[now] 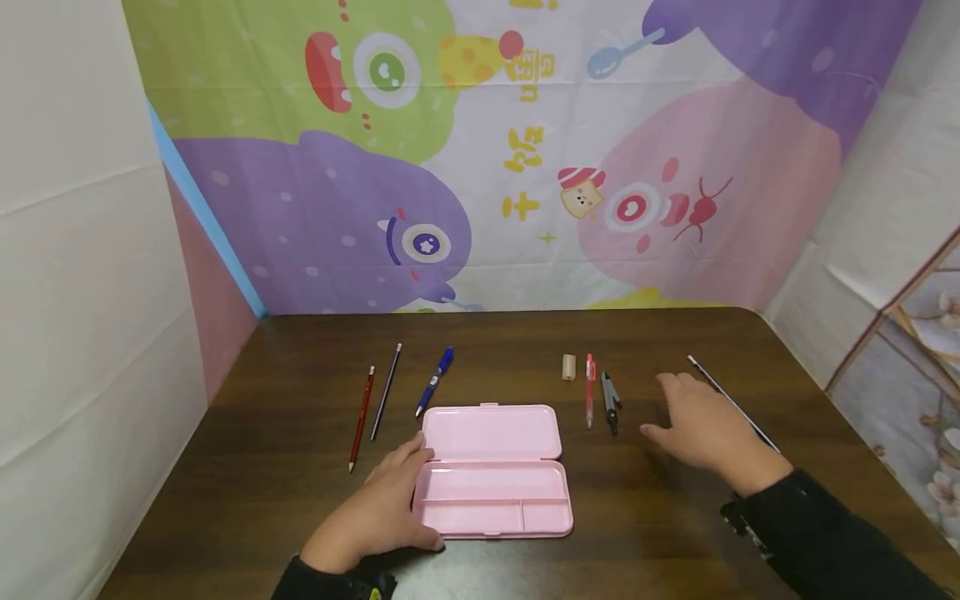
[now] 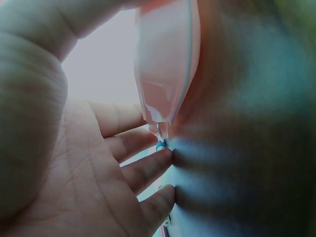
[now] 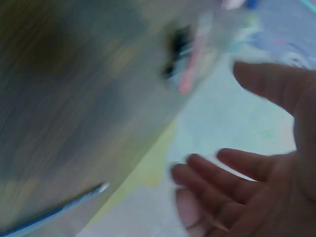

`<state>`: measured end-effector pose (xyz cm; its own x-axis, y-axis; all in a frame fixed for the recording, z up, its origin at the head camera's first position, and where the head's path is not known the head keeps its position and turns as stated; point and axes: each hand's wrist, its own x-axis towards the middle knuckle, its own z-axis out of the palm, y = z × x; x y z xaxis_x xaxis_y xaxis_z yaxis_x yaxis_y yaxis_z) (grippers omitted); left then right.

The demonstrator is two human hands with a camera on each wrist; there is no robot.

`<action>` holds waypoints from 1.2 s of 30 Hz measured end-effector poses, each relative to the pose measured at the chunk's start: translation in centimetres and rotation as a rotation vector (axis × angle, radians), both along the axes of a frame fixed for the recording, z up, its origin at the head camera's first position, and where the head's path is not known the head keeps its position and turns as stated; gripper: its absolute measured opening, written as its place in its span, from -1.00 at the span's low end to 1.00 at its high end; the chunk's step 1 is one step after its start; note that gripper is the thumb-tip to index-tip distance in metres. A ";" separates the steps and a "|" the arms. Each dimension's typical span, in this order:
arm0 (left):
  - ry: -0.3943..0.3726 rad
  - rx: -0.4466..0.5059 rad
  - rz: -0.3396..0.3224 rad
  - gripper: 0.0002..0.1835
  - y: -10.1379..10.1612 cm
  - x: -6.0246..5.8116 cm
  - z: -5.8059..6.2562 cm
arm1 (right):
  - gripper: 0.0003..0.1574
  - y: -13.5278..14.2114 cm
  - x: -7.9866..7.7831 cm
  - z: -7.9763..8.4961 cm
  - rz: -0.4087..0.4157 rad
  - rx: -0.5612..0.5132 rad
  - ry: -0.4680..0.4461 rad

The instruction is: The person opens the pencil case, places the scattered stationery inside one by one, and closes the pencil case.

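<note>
A pink pencil case (image 1: 491, 479) lies with its lid up flat on the table, its compartments bare. Beside its left end is my left hand (image 1: 378, 504), thumb near the front corner and fingertips at the lid's edge. In the left wrist view the left fingers (image 2: 143, 173) stretch out along the end of the case. My right hand (image 1: 701, 421) hovers over the table's right side, fingers spread and holding nothing. Close by it lies a dark pencil (image 1: 735, 404), also visible in the right wrist view. A grey compass (image 1: 611, 404) lies left of that hand.
On the left are a red pencil (image 1: 362, 421), another dark pencil (image 1: 386, 392) and a blue pen (image 1: 435, 382). An eraser (image 1: 569, 367) and a red pen (image 1: 590, 392) lie right of the case. A printed cloth (image 1: 517, 275) hangs behind the table (image 1: 247, 467).
</note>
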<state>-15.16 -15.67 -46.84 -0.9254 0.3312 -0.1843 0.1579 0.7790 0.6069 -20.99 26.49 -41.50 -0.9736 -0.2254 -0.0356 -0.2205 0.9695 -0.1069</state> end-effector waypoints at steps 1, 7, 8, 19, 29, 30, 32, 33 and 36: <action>0.001 0.002 -0.001 0.21 0.0 0.0 0.0 | 0.02 0.6 -0.5 -0.1 -0.006 0.016 0.014; 0.004 0.004 0.004 0.22 0.0 0.0 0.0 | -0.07 3.7 -3.4 -0.7 -0.071 0.072 -0.008; 0.003 0.002 0.005 0.22 0.0 0.0 0.0 | -0.07 4.2 -3.8 -0.8 -0.080 0.075 -0.026; 0.029 0.012 -0.006 0.21 0.0 0.1 0.0 | -0.24 6.1 -5.8 -1.2 -0.172 0.044 -0.210; 0.029 -0.008 -0.016 0.21 0.0 0.1 -0.2 | -0.80 8.3 -5.7 -2.4 -0.207 -0.019 -0.208; 0.026 -0.009 -0.016 0.22 0.0 0.1 -0.2 | -0.84 8.5 -5.7 -2.4 -0.206 -0.024 -0.214; 0.029 -0.009 -0.017 0.22 0.0 0.0 -0.3 | -0.87 8.8 -5.7 -2.6 -0.199 -0.025 -0.211; 0.030 -0.009 -0.018 0.22 0.0 0.0 -0.3 | -0.88 8.9 -5.6 -2.6 -0.196 -0.025 -0.209; 0.034 -0.016 -0.019 0.21 -0.1 0.0 -0.4 | -0.91 9.2 -5.7 -2.8 -0.190 -0.026 -0.197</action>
<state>-15.18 -15.72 -47.20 -0.9248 0.3463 -0.1579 0.1934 0.7850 0.5885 -26.68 35.66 -44.30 -0.9734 -0.0424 -0.2253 -0.0073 0.9879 -0.1547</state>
